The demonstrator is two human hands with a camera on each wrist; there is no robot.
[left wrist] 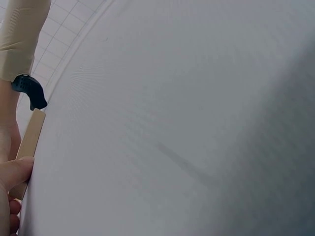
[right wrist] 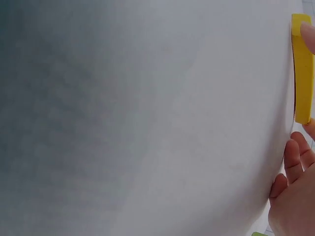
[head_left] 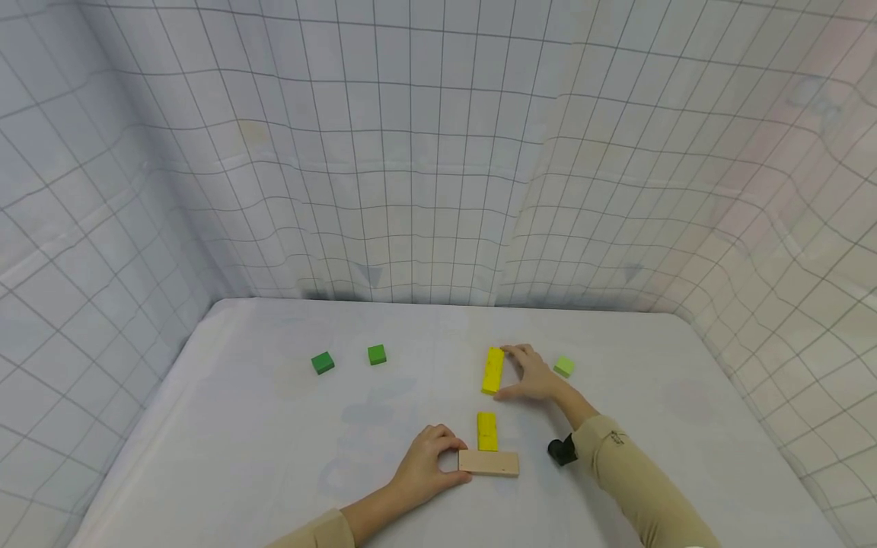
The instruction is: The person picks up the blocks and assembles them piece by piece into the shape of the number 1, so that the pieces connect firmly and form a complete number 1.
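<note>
My left hand (head_left: 426,466) holds the left end of a plain wooden block (head_left: 489,463) between thumb and fingers; the left wrist view shows the thumb against the wood (left wrist: 30,135). The block lies crosswise, at the near end of a short yellow block (head_left: 487,432). Farther back, my right hand (head_left: 533,374) spans a longer yellow block (head_left: 492,371), thumb at its near end and a fingertip at its far end. In the right wrist view, the thumb overlaps one end of this yellow block (right wrist: 302,73), and a fingertip meets the other.
Two green blocks, one darker (head_left: 323,363) and one brighter (head_left: 377,355), lie at the back left. A light green block (head_left: 564,367) is just right of my right hand. A black wrist device (head_left: 562,450) sticks out from the right sleeve. Grid-patterned cloth (head_left: 411,190) surrounds the white table (head_left: 240,426).
</note>
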